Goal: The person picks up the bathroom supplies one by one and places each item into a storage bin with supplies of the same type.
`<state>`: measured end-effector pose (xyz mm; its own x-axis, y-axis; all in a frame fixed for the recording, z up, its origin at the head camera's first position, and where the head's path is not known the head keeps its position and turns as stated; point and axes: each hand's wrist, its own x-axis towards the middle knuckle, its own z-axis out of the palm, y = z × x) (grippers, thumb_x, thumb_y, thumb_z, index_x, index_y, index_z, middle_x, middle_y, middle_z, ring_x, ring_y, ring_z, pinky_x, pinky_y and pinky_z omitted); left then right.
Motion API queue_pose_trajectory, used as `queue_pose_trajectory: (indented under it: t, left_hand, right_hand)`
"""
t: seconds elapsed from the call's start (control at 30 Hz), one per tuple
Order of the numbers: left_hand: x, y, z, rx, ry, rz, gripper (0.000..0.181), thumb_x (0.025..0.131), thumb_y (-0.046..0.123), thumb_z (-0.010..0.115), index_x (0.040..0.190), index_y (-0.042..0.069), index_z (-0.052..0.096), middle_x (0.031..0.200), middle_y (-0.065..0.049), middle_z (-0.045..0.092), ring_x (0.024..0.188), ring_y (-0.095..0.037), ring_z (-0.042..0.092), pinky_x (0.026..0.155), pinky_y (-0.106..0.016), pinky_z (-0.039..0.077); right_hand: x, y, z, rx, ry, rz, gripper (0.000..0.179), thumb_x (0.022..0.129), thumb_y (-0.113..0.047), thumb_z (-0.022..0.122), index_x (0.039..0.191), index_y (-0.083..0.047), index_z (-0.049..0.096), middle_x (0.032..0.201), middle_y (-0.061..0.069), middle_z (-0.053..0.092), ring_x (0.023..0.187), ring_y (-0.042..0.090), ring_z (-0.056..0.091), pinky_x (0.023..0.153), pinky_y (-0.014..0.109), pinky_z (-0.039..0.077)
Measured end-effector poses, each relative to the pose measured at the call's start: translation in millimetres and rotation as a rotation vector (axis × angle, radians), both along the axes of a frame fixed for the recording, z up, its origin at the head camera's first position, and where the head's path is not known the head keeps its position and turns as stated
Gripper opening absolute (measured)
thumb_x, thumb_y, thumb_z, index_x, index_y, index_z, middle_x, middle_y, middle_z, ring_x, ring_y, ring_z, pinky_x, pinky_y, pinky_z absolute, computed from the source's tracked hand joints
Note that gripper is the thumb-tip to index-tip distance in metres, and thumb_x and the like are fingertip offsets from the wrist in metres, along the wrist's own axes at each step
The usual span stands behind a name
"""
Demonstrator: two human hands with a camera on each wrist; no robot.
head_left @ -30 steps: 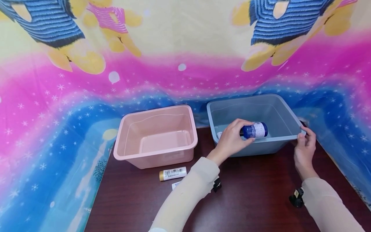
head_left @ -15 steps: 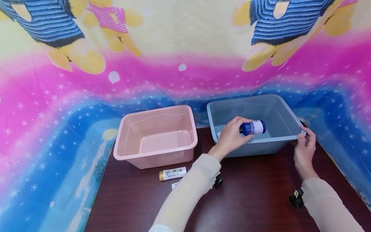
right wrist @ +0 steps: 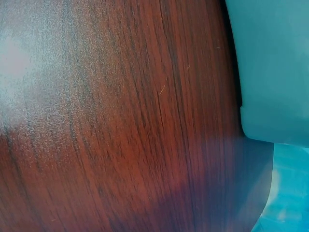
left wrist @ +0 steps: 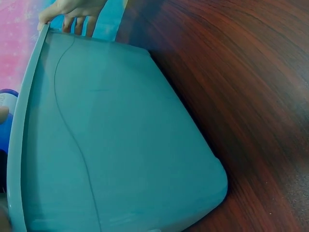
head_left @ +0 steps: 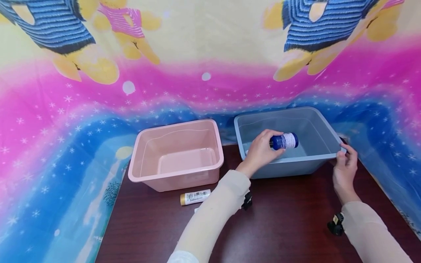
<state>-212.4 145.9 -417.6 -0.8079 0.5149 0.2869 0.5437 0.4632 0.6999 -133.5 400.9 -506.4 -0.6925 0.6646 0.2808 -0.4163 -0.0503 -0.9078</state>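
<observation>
In the head view my left hand holds a dark blue bottle with a white label by its dark cap end. The bottle lies sideways over the opening of the grey-blue plastic bin. My right hand grips that bin's rim at its front right corner. From the left wrist, the bin's outer wall fills much of the picture, with the right hand on the rim at the top and part of the bottle at the left edge.
A pink bin stands left of the grey-blue one. In front of it, a white tube with a gold cap lies on the dark wood table. My left forearm mostly covers another white item. A printed cloth hangs behind.
My left hand has moved the bottle slightly left and farther back over the bin. The right hand keeps its place on the rim.
</observation>
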Motion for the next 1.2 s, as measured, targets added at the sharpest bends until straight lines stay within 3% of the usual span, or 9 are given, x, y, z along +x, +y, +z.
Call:
queue_pose_trajectory:
  t: [0.37,0.9,1.07,1.2]
  left_hand:
    - [-9.1,6.6,4.9,-0.031,-0.077,-0.025,0.050,0.084,0.028,0.081,0.131,0.025,0.063,0.126,0.007,0.056,0.110,-0.009,0.056,0.085,-0.018,0.050]
    - [-22.1,11.2,-3.1,-0.045,-0.121,-0.043,0.049,0.084,0.030,0.081,0.130,0.025,0.063,0.129,0.007,0.057,0.108,-0.006,0.055,0.087,-0.019,0.048]
    - [-23.8,14.9,-4.0,-0.068,-0.133,-0.019,0.048,0.085,0.030,0.080,0.130,0.026,0.063,0.129,0.008,0.057,0.107,-0.006,0.055,0.087,-0.020,0.049]
    - [-24.4,18.7,-4.5,-0.078,-0.141,0.018,0.047,0.086,0.031,0.079,0.130,0.025,0.063,0.127,0.008,0.058,0.106,-0.006,0.056,0.088,-0.021,0.049]
  right_hand:
    - [-1.1,4,-2.4,0.005,-0.025,0.004,0.034,0.105,-0.011,0.046,0.138,-0.008,0.051,0.125,0.007,0.053,0.109,0.018,0.054,0.083,0.018,0.049]
    - [2.0,1,1.1,0.027,-0.066,-0.021,0.033,0.105,-0.014,0.049,0.138,-0.011,0.053,0.123,0.005,0.053,0.109,0.017,0.054,0.083,0.017,0.048]
    - [2.5,2,0.2,0.032,-0.093,-0.021,0.034,0.105,-0.014,0.048,0.138,-0.012,0.052,0.125,0.003,0.053,0.111,0.017,0.053,0.086,0.018,0.048]
    - [1.6,1,0.1,0.029,-0.065,-0.016,0.033,0.105,-0.014,0.048,0.138,-0.011,0.053,0.124,0.004,0.053,0.110,0.018,0.054,0.085,0.018,0.049]
